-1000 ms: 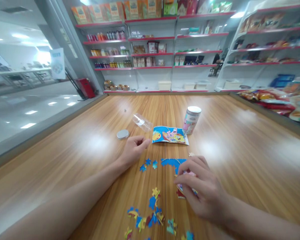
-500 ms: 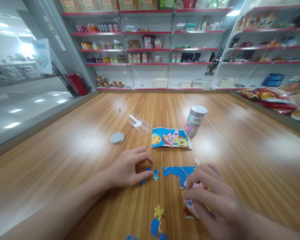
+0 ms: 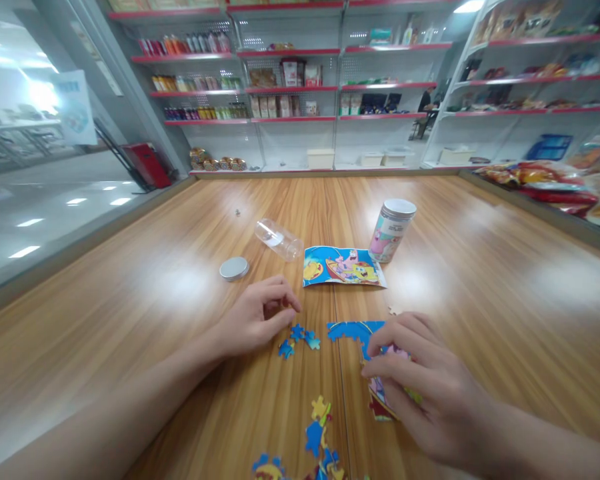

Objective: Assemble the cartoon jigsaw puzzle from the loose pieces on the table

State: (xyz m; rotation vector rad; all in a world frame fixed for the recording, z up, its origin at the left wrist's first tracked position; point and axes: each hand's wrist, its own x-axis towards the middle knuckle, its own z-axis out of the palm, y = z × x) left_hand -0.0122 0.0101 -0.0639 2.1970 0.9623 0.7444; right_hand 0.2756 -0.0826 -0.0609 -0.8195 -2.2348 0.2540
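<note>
My left hand [image 3: 260, 317] hovers above the table, loosely curled, thumb and fingertips close with no piece visible between them. Just below its fingertips lie a few loose blue puzzle pieces [image 3: 297, 332]. My right hand [image 3: 425, 377] covers much of a partly joined jigsaw puzzle [image 3: 353, 329], its bent fingers spread over the surface. Blue, pink and brown parts of the puzzle show around those fingers. Nearer to me are more loose pieces, among them a yellow puzzle piece [image 3: 320, 407] and a blue puzzle piece [image 3: 314, 437]. Beyond the hands lies a cartoon picture sheet [image 3: 345, 267].
A printed canister [image 3: 391, 232] stands at the sheet's right corner. A clear plastic bottle [image 3: 279, 240] lies on its side near a silver lid [image 3: 234, 268]. One pale piece [image 3: 393, 310] sits beyond my right hand. Stocked shelves [image 3: 295, 120] line the table's far side.
My left hand has drawn back from the blue pieces, and its thumb and fingers have come closer together. My right hand stays over the puzzle. The view has tilted down slightly.
</note>
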